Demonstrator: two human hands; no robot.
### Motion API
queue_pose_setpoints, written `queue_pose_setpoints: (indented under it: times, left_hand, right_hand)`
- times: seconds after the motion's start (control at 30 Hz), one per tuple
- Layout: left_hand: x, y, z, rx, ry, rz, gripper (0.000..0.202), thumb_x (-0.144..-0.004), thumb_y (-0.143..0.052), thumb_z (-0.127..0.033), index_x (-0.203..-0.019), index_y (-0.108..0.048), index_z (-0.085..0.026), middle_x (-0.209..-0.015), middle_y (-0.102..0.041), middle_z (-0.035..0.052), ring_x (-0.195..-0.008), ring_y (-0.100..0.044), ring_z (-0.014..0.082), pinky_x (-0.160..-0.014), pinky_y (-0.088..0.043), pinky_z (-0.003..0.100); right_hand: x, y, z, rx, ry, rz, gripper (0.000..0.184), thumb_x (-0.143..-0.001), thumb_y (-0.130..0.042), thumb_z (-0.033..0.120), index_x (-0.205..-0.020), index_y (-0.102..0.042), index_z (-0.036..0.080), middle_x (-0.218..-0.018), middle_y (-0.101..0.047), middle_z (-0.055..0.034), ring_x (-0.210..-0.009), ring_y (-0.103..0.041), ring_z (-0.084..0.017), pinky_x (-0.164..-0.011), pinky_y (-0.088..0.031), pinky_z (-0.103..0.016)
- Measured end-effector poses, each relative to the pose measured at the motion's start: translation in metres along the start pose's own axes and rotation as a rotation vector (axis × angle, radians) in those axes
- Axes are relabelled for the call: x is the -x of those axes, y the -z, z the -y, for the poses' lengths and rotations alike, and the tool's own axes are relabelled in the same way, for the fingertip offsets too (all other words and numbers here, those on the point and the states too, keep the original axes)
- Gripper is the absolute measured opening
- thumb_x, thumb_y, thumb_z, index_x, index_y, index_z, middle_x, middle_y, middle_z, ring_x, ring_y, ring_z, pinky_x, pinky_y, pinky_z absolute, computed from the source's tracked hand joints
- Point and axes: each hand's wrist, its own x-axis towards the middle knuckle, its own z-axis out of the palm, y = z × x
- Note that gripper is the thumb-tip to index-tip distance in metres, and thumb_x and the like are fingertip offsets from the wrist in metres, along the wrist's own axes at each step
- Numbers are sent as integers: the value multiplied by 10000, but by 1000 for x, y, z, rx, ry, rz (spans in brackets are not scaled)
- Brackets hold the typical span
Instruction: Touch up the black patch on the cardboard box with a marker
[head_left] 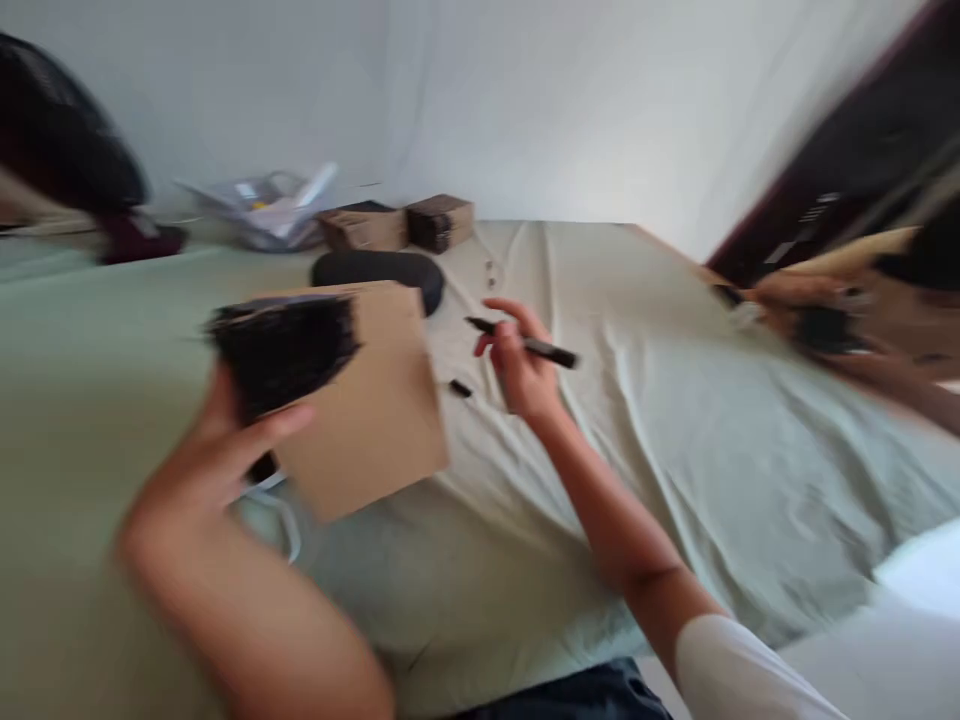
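My left hand (236,430), blurred, is closed on the left edge of a brown cardboard box (382,410). A ragged black coloured patch (289,350) covers the box's upper left part, and my thumb lies over the face just below it. To the right of the box, my right hand (523,378) grips an uncapped black marker (553,353) between thumb and fingers. The marker's tip points left, apart from the box. Between box and hand, the black cap (460,388) lies on the cloth.
Behind the box are a black oblong case (379,265), two small cardboard boxes (441,222) and a clear plastic basket (274,215) with things in it. A dark object on a stand (124,225) is at left. At right, another person's hands (802,290) hold something dark. Wrinkled green cloth (675,400) covers the table.
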Motion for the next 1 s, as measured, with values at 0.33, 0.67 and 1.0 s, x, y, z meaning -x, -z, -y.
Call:
queue_pose_setpoints:
  times: [0.33, 0.67, 1.0]
  left_hand:
    - [11, -14, -36, 3, 102, 211, 1098, -938, -786, -545, -1773, -104, -337, -1812, -348, 86, -1653, -351, 397, -1350, -323, 544]
    - [14, -30, -55, -17, 252, 324, 1067, -980, -757, -608, -1772, -69, -415, -1819, -344, 27, -1651, -365, 388, -1259, -480, 532]
    - [10, -27, -47, -78, 257, 319, 1335, -857, -878, -559, -1788, 48, -322, -1672, -500, 161, -1476, -576, 420, -1248, -461, 616]
  right_hand:
    - [14, -13, 48, -37, 390, -86, 187, -1055, -627, 299, -1220, -713, 281, -847, -757, 1, -700, -713, -175, -662, -568, -331]
    - [10, -23, 54, 59, 569, -41, 109, -903, -622, 173, -955, -656, 263, -726, -641, 33, -624, -552, -160, -696, -367, -376]
    - [13, -28, 45, 53, 530, -7, 97, -862, -602, 166, -872, -646, 251, -666, -534, 47, -606, -521, -155, -712, -338, -382]
